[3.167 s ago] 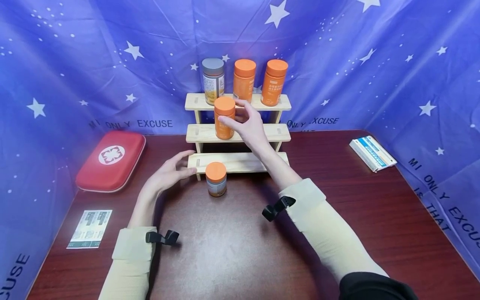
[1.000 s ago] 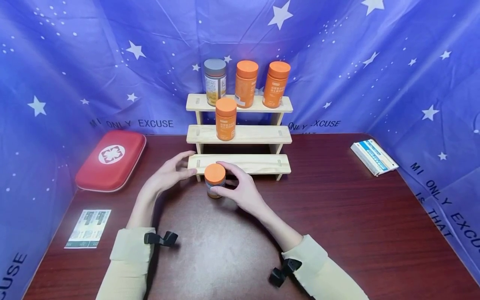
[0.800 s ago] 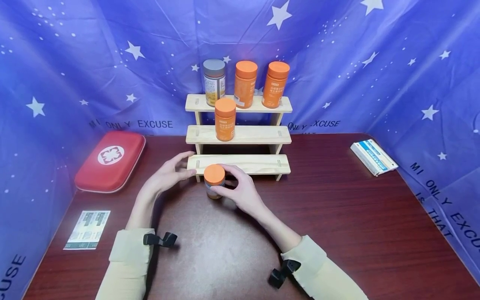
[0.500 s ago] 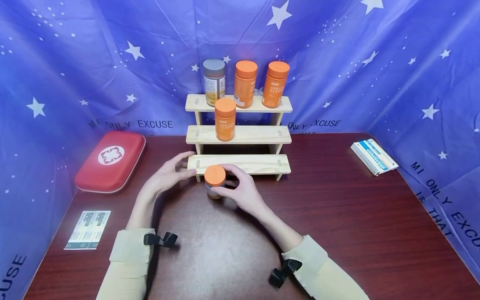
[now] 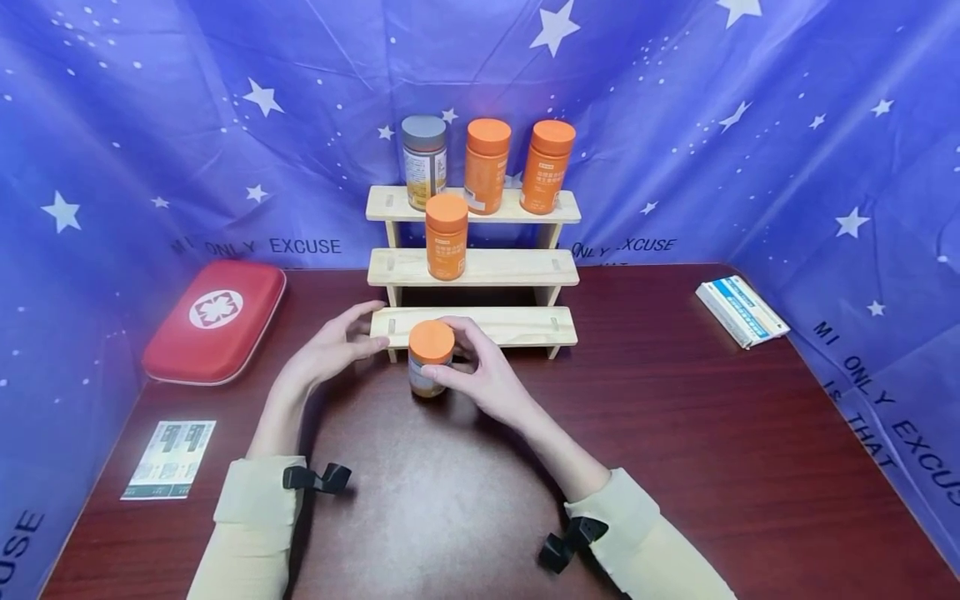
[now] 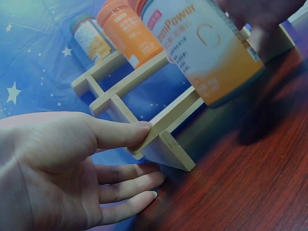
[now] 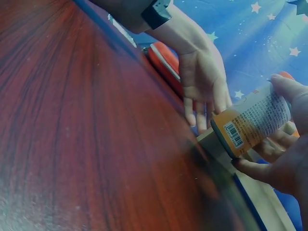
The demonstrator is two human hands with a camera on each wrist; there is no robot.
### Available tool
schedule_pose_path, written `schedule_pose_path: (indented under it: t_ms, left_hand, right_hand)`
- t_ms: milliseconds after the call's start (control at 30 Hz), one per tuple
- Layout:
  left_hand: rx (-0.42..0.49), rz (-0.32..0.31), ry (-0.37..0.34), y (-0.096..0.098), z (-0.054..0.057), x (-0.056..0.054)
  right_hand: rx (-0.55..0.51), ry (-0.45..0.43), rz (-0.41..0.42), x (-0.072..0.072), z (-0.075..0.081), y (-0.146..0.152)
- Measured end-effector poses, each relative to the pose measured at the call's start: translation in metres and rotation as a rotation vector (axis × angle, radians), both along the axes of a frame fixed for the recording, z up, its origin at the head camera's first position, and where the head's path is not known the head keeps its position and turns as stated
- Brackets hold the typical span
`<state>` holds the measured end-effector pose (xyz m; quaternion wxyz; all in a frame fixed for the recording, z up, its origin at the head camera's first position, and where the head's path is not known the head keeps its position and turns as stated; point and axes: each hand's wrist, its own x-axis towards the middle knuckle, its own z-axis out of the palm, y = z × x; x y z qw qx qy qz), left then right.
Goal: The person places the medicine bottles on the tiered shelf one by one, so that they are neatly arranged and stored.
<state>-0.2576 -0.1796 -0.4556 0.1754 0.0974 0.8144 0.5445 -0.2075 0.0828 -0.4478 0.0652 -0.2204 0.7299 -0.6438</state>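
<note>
My right hand [image 5: 491, 379] grips a pill bottle [image 5: 422, 377] with an orange cap and a grey-and-orange label, thumb in front and fingers behind. In the left wrist view the bottle [image 6: 207, 53] hangs tilted above the table, its shadow below. The right wrist view shows its barcode side between thumb and fingers. My left hand [image 5: 330, 346] holds the left end of the lowest step of a three-step wooden rack [image 5: 517, 325], thumb at the front edge and index finger at the rear corner. An orange bottle [image 5: 447, 242] stands on the middle step.
On the top step stand a grey-capped bottle [image 5: 424, 167] and two orange bottles [image 5: 486, 171]. A red first-aid case [image 5: 217, 321] and a blister pack [image 5: 171, 458] lie at left. A white-and-blue box [image 5: 742, 310] lies at far right, before the starry blue curtain.
My right hand has let go of the orange bottle on the middle step, moved down to the pill bottle in front, gripped it and lifted it slightly. The left hand has stayed at the rack.
</note>
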Motion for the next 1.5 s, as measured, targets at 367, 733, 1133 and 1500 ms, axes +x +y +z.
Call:
schedule_pose_path:
  t_ms: [367, 733, 1133, 1500]
  left_hand:
    - [-0.006, -0.009, 0.014, 0.003, -0.002, -0.006]
    - [-0.017, -0.007, 0.022, 0.001, -0.002, -0.005]
    - [-0.009, 0.005, 0.011, -0.002, -0.001, 0.0]
    - [0.001, 0.004, 0.009, -0.001, -0.001, 0.0]
  right_hand:
    - [0.001, 0.062, -0.081, -0.005, 0.02, 0.019]
    - [0.033, 0.007, -0.123, -0.019, 0.042, 0.042]
    - [0.039, -0.057, -0.125, -0.038, 0.08, 0.058]
    - [-0.051, -0.082, -0.197, -0.06, 0.111, 0.077]
